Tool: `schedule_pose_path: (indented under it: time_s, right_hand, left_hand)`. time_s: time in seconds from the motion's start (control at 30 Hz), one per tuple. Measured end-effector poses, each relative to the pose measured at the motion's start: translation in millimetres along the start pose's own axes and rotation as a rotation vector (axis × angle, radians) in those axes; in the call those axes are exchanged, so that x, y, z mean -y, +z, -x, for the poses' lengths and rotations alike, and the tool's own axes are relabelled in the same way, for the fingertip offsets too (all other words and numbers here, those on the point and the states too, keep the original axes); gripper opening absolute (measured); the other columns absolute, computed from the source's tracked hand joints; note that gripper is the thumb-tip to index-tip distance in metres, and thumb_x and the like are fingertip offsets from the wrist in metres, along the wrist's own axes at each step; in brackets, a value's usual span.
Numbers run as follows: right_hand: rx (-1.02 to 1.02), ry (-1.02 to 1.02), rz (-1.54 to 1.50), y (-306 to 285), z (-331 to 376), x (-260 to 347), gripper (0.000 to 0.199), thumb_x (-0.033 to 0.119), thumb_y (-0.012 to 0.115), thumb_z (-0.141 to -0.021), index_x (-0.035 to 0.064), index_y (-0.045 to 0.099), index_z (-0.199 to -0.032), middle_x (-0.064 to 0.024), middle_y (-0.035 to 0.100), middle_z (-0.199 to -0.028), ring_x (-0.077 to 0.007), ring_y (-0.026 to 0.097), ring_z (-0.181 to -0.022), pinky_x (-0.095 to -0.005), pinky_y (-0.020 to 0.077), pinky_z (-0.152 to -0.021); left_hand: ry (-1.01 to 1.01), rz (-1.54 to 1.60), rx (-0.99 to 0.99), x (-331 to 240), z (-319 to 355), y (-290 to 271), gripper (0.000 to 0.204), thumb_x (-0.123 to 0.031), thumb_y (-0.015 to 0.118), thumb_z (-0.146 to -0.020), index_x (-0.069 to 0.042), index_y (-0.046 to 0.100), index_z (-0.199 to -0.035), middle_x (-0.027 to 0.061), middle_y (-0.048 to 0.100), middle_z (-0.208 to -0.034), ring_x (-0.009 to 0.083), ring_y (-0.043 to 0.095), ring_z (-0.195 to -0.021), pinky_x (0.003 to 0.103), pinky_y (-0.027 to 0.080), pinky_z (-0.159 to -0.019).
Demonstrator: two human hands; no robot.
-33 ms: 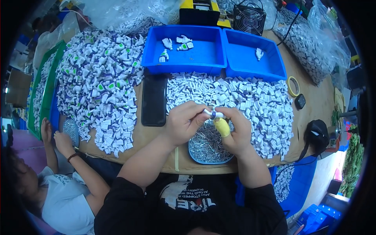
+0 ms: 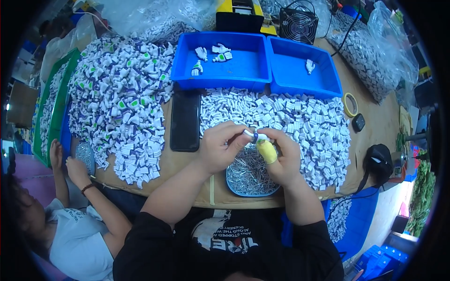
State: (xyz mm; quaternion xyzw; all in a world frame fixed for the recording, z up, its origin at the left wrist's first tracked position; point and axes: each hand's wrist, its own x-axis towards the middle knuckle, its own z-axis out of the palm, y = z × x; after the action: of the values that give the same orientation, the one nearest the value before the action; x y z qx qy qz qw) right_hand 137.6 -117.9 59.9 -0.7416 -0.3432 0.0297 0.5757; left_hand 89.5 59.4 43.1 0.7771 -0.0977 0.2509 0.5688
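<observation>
Above a blue tray of metal pins [image 2: 252, 180], my left hand [image 2: 221, 144] and my right hand [image 2: 282, 152] meet fingertip to fingertip. Between them they pinch a small white and purple toy hand part [image 2: 255, 136]. My left thumb and forefinger grip its left end, while the right fingers hold its other end. A yellow wrap [image 2: 266, 152] covers my right thumb. The fingertips hide much of the part, so how its pieces fit together cannot be made out. Loose white and purple toy pieces [image 2: 311, 140] lie heaped just beyond and to the right of my hands.
Two blue bins [image 2: 222, 83] with a few toy hands stand at the back. A large heap of white, purple and green parts [image 2: 122, 93] lies left of a black phone [image 2: 185, 122]. A co-worker's hands [image 2: 77, 172] are at far left. Yellow tape [image 2: 349, 105] lies right.
</observation>
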Motion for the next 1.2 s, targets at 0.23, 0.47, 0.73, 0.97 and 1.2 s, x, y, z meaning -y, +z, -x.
schedule_pose_path:
  time_s: [0.23,0.47,0.73,0.97,1.2]
  right_hand:
    - [0.144,0.445,-0.681,2,-8,17,0.020,0.009,0.056,-0.087,-0.0012,0.059,-0.105,-0.0048,0.059,-0.079,-0.0085,0.052,-0.062,-0.0220,0.0421,-0.056]
    - [0.089,0.465,-0.691,5,-81,40,0.039,0.021,0.048,-0.093,0.0014,0.046,-0.126,-0.0163,0.057,-0.110,-0.0201,0.059,-0.085,-0.0276,0.0474,-0.070]
    - [0.441,0.039,0.191,-4,-46,43,0.037,0.005,0.071,-0.071,0.0069,0.062,-0.107,-0.0076,0.062,-0.104,-0.0200,0.057,-0.097,-0.0307,0.0448,-0.081]
    - [0.660,-0.123,0.616,-8,-7,34,0.035,0.011,0.076,-0.064,0.0128,0.067,-0.098,-0.0028,0.061,-0.094,-0.0223,0.053,-0.089,-0.0352,0.0371,-0.082]
    - [0.624,-0.188,0.584,-10,-1,14,0.025,0.021,0.074,-0.069,0.0121,0.065,-0.090,-0.0006,0.057,-0.084,-0.0197,0.052,-0.085,-0.0345,0.0350,-0.075]
  left_hand:
    - [-0.382,0.474,-0.250,21,-4,-22,0.026,-0.022,0.047,-0.099,0.000,0.061,-0.099,0.0003,0.056,-0.077,0.0053,0.051,-0.064,0.019,0.039,-0.056]
    - [-0.399,0.095,-0.760,60,-16,-73,0.019,-0.012,0.057,-0.090,-0.004,0.059,-0.107,0.0042,0.055,-0.098,0.0129,0.054,-0.089,0.025,0.045,-0.075]
    - [-0.478,-0.901,-0.432,68,-10,-114,0.029,-0.013,0.058,-0.079,0.002,0.063,-0.104,0.0211,0.045,-0.134,0.0373,0.043,-0.121,0.043,0.036,-0.101]
    - [-0.244,-0.844,-0.576,69,-14,-110,0.025,-0.008,0.059,-0.083,0.008,0.062,-0.102,0.0171,0.061,-0.112,0.0268,0.062,-0.098,0.033,0.049,-0.085]
    - [-0.302,0.569,-0.601,35,-13,-31,0.024,0.007,0.068,-0.076,-0.002,0.058,-0.096,0.0073,0.060,-0.097,0.0104,0.059,-0.082,0.023,0.049,-0.075]
